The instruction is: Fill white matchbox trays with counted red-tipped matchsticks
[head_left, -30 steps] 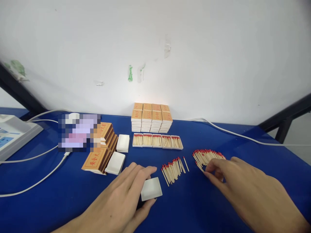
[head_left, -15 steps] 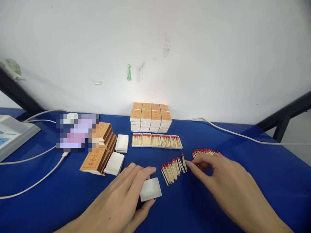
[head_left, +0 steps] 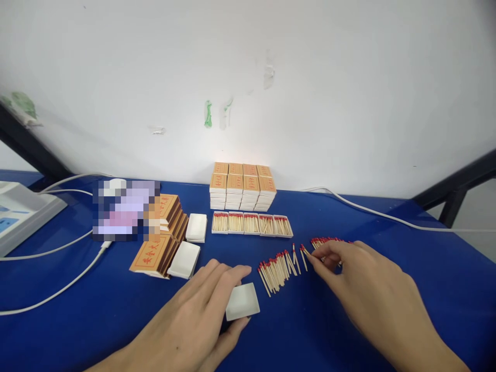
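My left hand point(head_left: 194, 305) is closed around an empty white matchbox tray point(head_left: 243, 301), its hollow side facing up, thumb below and fingers along the left side. With thumb and forefinger pinched, my right hand point(head_left: 372, 289) holds a match point(head_left: 306, 251) by its red-tipped end region; another match point(head_left: 304, 259) lies just beside it. A fanned row of loose matches point(head_left: 276, 273) rests on the blue table between the hands, heads pointing away from me. A further pile of matches point(head_left: 325, 241) is partly hidden behind my right hand.
Several match-filled trays point(head_left: 251, 223) stand in a row before stacked matchboxes point(head_left: 242, 184) at the wall. On the left are empty trays point(head_left: 185, 260), box sleeves point(head_left: 151, 256), a blurred phone-like object point(head_left: 127, 206) and white cables. Another cable point(head_left: 372, 209) runs along the right.
My right hand has moved slightly right, away from the fanned row. Matches now show separately beside its fingertips. The left hand still holds the tray.
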The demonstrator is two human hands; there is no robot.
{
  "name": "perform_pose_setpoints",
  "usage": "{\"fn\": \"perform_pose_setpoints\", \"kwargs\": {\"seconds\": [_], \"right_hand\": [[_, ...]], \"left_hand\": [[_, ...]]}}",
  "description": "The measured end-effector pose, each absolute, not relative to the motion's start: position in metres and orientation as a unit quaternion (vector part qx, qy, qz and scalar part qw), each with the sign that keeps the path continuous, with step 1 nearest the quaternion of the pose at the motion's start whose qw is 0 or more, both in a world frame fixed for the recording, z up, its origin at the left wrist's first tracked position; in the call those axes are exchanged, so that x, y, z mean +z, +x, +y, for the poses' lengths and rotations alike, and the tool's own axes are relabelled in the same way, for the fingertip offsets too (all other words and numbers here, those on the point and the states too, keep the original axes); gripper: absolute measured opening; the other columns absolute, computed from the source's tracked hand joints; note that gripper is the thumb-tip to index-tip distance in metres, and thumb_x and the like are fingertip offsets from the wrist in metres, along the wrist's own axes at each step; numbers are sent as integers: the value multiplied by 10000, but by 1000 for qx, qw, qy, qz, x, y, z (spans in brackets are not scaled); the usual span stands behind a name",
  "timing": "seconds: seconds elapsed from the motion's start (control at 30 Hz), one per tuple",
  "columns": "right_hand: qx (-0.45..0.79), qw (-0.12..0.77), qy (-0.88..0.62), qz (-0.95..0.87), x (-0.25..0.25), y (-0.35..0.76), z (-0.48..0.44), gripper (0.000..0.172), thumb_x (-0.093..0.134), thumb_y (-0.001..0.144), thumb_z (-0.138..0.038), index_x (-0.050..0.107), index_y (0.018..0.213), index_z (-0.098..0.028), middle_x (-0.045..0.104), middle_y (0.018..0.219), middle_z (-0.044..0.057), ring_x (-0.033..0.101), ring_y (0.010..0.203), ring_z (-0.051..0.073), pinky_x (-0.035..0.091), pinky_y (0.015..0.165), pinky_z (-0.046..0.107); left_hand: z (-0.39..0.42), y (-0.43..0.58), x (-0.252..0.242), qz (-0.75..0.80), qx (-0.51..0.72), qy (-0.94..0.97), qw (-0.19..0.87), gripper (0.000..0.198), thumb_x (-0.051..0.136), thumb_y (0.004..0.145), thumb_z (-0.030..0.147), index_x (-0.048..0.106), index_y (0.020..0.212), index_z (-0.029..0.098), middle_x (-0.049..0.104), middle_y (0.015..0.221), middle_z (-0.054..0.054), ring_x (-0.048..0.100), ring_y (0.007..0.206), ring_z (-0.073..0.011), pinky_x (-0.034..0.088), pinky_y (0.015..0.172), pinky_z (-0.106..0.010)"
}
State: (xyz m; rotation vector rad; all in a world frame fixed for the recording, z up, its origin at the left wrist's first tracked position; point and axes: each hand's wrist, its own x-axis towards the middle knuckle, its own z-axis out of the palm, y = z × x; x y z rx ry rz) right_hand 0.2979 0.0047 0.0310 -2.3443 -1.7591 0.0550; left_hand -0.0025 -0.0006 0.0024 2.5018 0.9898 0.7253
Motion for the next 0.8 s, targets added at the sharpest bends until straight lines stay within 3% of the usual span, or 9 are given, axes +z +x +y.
{"fn": "perform_pose_setpoints", "kwargs": {"seconds": [0.17,0.3,0.47,0.63,0.8], "right_hand": [[68,131,-782,-606,29,296,5,335,621,971,-594,839,885,-356,814,924,43,752,907,330,459,653,399],[85,151,-764,-622,27,295,3,402,577,999,-648,839,898,-360,831,967,26,747,921,319,493,695,419],[52,189,-740,-644,19,293,7,348,586,1019,-583,836,1023,-340,818,973,35,755,959,321,515,764,447],[51,212,-707,-672,9,289,9,344,521,1081,-487,803,1199,-329,787,1105,47,770,900,272,518,690,402],[120,216,-688,-682,13,286,6,312,514,1108,-485,786,1177,-349,762,1021,23,735,866,243,536,709,384]], "left_hand": [[0,-3,6,348,255,887,167,531,614,1082,145,445,1566,283,757,1276,-63,796,1134,-279,654,1130,-503],[-1,-3,4,347,252,889,159,579,638,1082,153,421,1603,281,750,1363,-73,771,1253,-298,631,1168,-509],[-1,-4,3,348,255,887,166,553,647,1082,159,448,1583,285,754,1301,-57,789,1132,-275,654,1130,-505],[0,-4,3,346,256,889,159,555,644,1077,160,448,1581,284,756,1311,-64,784,1165,-287,670,1093,-483],[0,-3,3,345,259,888,159,553,643,1070,150,450,1572,279,755,1267,-60,788,1114,-281,689,1048,-464]]}}
